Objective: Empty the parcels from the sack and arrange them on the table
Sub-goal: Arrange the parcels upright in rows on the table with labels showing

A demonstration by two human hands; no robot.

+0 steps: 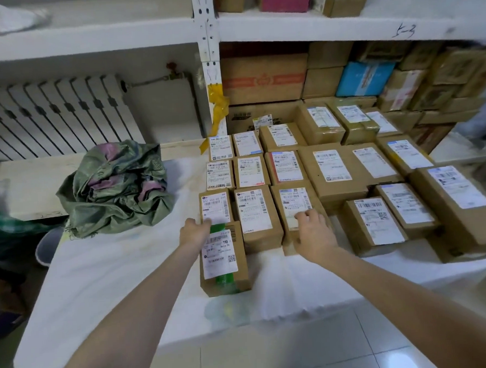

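Left hand [195,232] grips the green-taped brown cardboard parcel [223,258] by its far end, right hand [313,232] a labelled cardboard box [292,203] alongside; bare white table [114,275] stretches left to the crumpled green sack [115,187].

**Parcels in rows on a table**

Labelled cardboard parcels [331,168] are set in close rows on the white table [100,275]. A crumpled green sack [115,187] is seen left of them. A green-taped parcel [223,258] is touched by the left hand [195,232], another by the right hand [313,230].
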